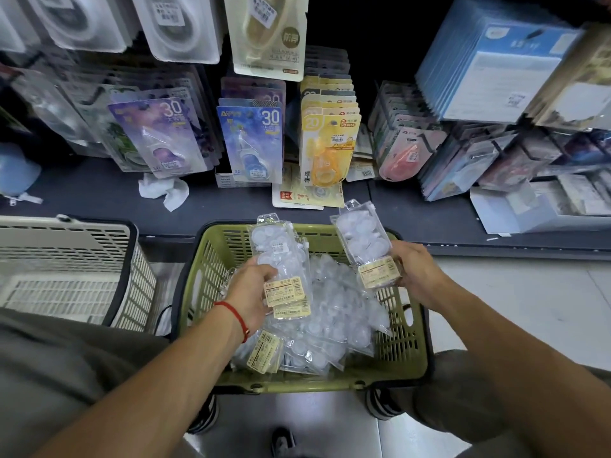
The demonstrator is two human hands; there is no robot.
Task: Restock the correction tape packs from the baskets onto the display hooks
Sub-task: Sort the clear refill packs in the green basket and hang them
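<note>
Packs (363, 246) above green basket (401, 365)

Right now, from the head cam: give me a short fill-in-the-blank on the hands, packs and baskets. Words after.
1. The left hand holds clear packs above the ____ basket.
2. The right hand grips one pack by its ____ end, the one with the yellow label.
3. The left wrist wears a ____ string bracelet.
4. The white basket stands to the ____ of the green one.

Missing words: green; lower; red; left
</note>
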